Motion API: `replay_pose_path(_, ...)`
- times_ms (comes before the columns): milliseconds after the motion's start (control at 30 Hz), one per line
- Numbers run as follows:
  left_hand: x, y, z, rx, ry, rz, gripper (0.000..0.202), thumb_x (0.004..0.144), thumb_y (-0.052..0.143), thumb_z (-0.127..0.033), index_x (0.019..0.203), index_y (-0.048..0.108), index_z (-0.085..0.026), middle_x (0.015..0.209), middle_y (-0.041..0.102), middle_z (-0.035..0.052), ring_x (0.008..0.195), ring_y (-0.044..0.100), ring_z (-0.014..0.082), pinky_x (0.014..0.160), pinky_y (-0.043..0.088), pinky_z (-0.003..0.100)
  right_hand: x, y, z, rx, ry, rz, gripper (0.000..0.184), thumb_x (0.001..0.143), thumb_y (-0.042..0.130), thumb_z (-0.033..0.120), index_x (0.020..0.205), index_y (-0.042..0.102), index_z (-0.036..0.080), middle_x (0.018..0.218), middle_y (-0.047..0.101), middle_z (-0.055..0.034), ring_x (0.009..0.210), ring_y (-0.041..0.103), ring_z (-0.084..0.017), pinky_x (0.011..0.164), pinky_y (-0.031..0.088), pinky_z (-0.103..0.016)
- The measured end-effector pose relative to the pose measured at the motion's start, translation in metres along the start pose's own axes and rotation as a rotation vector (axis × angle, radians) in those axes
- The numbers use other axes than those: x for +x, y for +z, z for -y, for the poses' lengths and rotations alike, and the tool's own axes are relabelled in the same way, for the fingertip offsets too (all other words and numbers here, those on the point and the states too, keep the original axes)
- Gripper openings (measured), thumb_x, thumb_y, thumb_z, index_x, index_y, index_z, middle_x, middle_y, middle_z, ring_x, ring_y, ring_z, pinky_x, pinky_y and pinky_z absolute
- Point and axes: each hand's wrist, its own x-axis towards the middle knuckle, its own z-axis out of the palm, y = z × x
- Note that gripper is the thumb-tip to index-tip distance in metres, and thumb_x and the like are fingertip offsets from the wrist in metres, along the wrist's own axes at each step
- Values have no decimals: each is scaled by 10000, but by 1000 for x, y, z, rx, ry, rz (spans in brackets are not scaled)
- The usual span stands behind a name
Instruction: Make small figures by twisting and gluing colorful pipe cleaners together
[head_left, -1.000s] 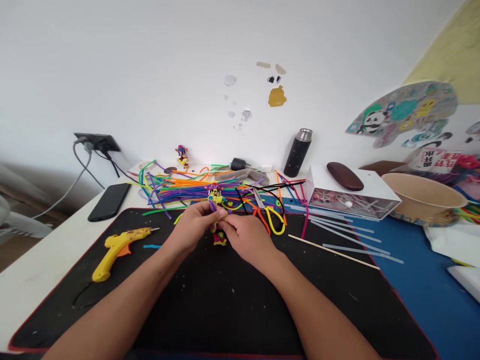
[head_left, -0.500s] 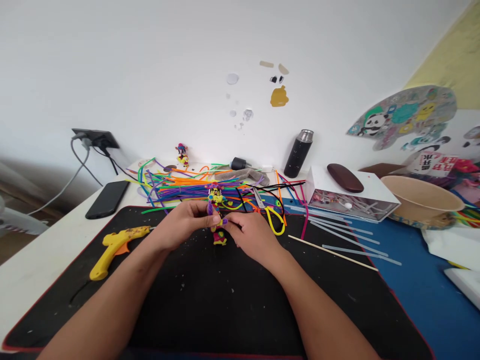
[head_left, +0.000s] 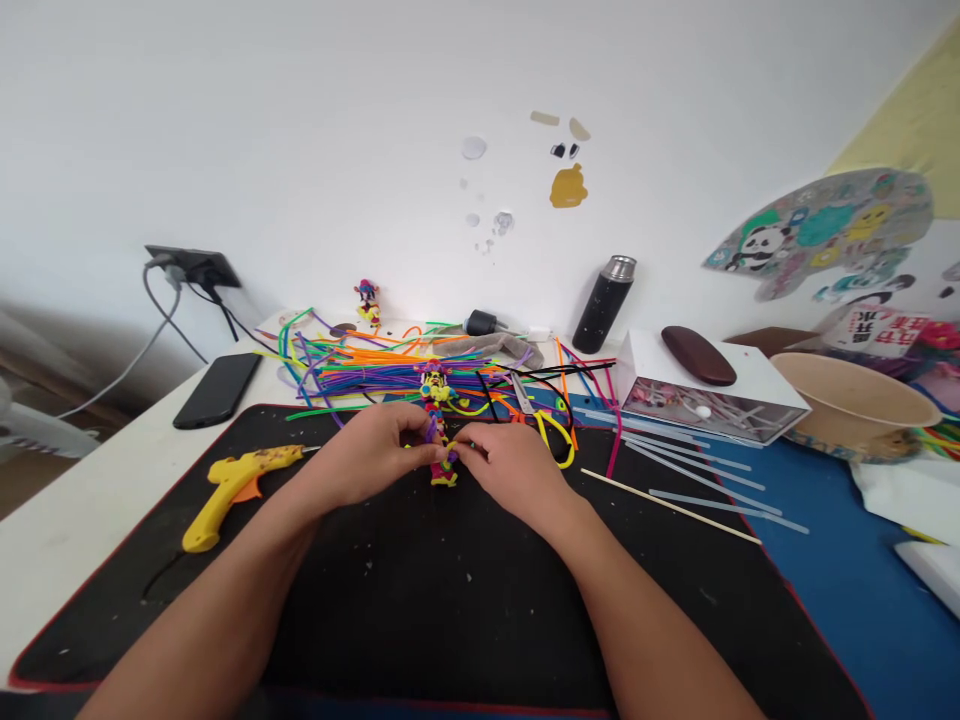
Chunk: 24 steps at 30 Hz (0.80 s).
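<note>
Over the middle of the black mat stands a small colourful pipe-cleaner figure, with yellow, purple and magenta parts. From its left side my left hand is closed on it, thumb and fingers pinching the purple and yellow middle. On the opposite side my right hand pinches the figure low on its right edge. My fingers cover much of the figure's middle; its head and its magenta-and-green base show. Just behind it lies a heap of loose pipe cleaners in many colours.
A yellow glue gun lies left, by a black phone. Scissors, clear glue sticks and a wooden stick lie right. Behind are a similar figure, a black flask and a white box.
My fingers have shifted slightly on the figure, and its purple and yellow middle part sits differently between them. The whole view has moved a little; the surrounding things stay in place.
</note>
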Motion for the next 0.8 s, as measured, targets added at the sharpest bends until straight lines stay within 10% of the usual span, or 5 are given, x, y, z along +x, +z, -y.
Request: replay_pose_path(800, 8, 8, -3, 42, -8, -307, 321, 853, 658, -452, 646, 624, -209, 621, 622, -9, 615, 525, 180, 585, 334, 288, -3, -3, 14, 99, 13, -52, 259, 1047, 557, 320, 958, 782, 227, 883, 798, -46, 782, 703, -196, 651, 342, -295)
